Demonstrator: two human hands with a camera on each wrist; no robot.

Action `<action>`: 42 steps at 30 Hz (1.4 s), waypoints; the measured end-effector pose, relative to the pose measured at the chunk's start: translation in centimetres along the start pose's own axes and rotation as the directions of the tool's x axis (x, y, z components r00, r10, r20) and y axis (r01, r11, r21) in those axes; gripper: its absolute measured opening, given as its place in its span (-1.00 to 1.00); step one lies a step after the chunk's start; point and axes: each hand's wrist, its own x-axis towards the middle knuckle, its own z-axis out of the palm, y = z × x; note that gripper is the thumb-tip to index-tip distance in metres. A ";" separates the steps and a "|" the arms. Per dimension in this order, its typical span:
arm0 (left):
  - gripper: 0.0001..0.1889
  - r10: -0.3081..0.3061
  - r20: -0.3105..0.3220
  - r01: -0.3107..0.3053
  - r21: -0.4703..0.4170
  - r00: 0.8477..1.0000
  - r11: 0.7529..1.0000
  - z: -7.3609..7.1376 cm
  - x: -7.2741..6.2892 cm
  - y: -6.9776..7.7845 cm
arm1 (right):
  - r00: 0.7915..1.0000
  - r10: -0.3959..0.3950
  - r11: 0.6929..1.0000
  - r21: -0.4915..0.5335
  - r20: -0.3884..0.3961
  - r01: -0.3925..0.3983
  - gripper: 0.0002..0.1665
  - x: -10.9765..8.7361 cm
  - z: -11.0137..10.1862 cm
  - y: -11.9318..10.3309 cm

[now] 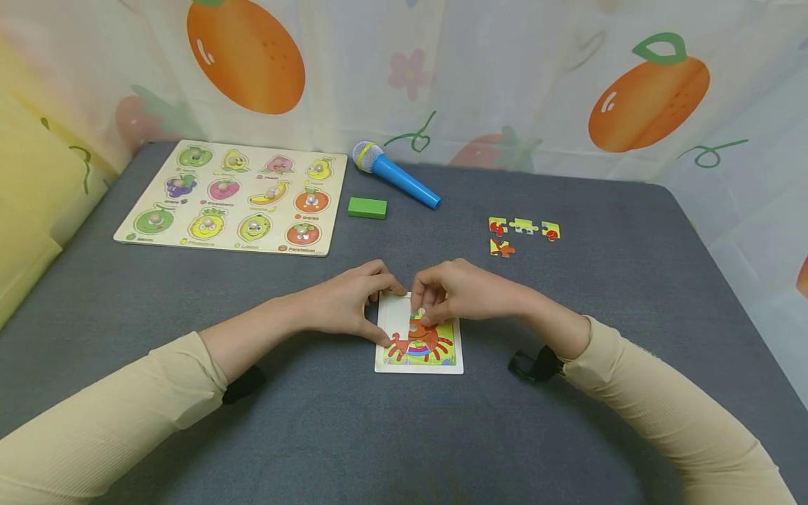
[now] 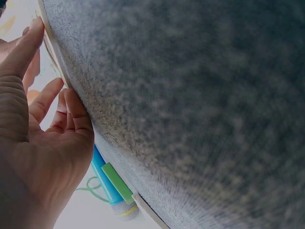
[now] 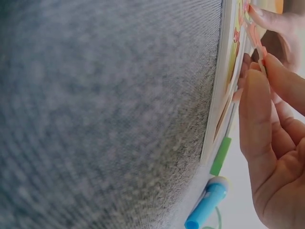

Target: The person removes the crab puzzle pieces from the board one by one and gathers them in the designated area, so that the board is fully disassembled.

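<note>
In the head view, a small white-framed jigsaw board [image 1: 419, 369] lies on the table, with a red crab picture in its lower part and bare white at its upper left. My left hand [image 1: 344, 298] rests at the board's left side, thumb at the left edge and fingertips at the top. The left wrist view shows the same fingers [image 2: 46, 98] touching the frame's rim. Between thumb and forefinger, my right hand [image 1: 470, 291] pinches a jigsaw piece [image 3: 261, 59] over the board. In the head view that hand covers the board's upper right.
Several loose jigsaw pieces [image 1: 523, 226] lie beyond the right hand. A green block [image 1: 367, 207] and a blue toy microphone [image 1: 404, 179] are behind the board. At the back left lies a fruit knob puzzle [image 1: 243, 193]. A fruit-printed curtain [image 1: 492, 77] borders the table's far edge.
</note>
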 end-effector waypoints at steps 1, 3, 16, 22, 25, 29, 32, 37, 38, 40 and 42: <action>-0.30 0.000 0.000 0.000 -0.001 1.000 1.000 0.0 0.0 0.0 | 1.000 0.004 1.000 0.010 0.004 -0.004 -0.87 0.0 0.0 0.0; -0.30 -0.003 0.002 0.003 -0.002 1.000 1.000 0.0 0.0 0.0 | 1.000 0.012 1.000 0.022 0.007 -0.012 -0.87 -0.1 -0.2 -0.1; -0.32 -0.009 0.009 0.009 0.006 1.000 1.000 0.0 0.1 0.1 | 0.996 0.085 0.984 0.159 -0.040 -0.077 -0.88 -1.0 -1.6 0.1; -0.31 -0.018 0.018 0.018 -0.009 1.000 1.000 0.0 0.2 0.0 | 0.992 0.101 0.981 0.171 -0.069 -0.088 -0.87 -1.5 -2.3 0.5; -0.31 -0.018 0.017 0.018 -0.008 1.000 1.000 0.1 0.2 0.0 | 0.991 0.109 0.980 0.176 -0.083 -0.093 -0.86 -1.7 -2.7 0.5; -0.30 -0.020 0.018 0.020 -0.007 1.000 1.000 0.1 0.2 0.0 | 0.985 0.134 0.976 0.188 -0.108 -0.112 -0.84 -2.0 -3.3 0.8; -0.30 -0.021 0.020 0.021 -0.006 1.000 1.000 0.1 0.2 -0.1 | 0.979 0.156 0.971 0.201 -0.131 -0.128 -0.83 -2.3 -3.9 1.2; -0.30 -0.017 0.020 0.017 -0.005 1.000 1.000 0.1 0.2 -0.1 | 0.967 0.180 0.970 0.198 -0.183 -0.143 -0.81 -2.8 -4.9 2.2; -0.30 -0.016 0.019 0.016 -0.005 1.000 1.000 0.0 0.2 0.0 | 0.963 0.181 0.971 0.194 -0.199 -0.143 -0.81 -2.9 -5.1 2.5; -0.30 -0.014 0.018 0.014 -0.006 1.000 1.000 0.0 0.2 0.0 | 0.957 0.178 0.974 0.183 -0.231 -0.137 -0.80 -3.1 -5.6 3.1; -0.31 -0.011 0.016 0.012 -0.005 1.000 1.000 0.0 0.1 0.0 | 0.948 0.184 0.973 0.182 -0.262 -0.139 -0.79 -3.4 -5.9 3.7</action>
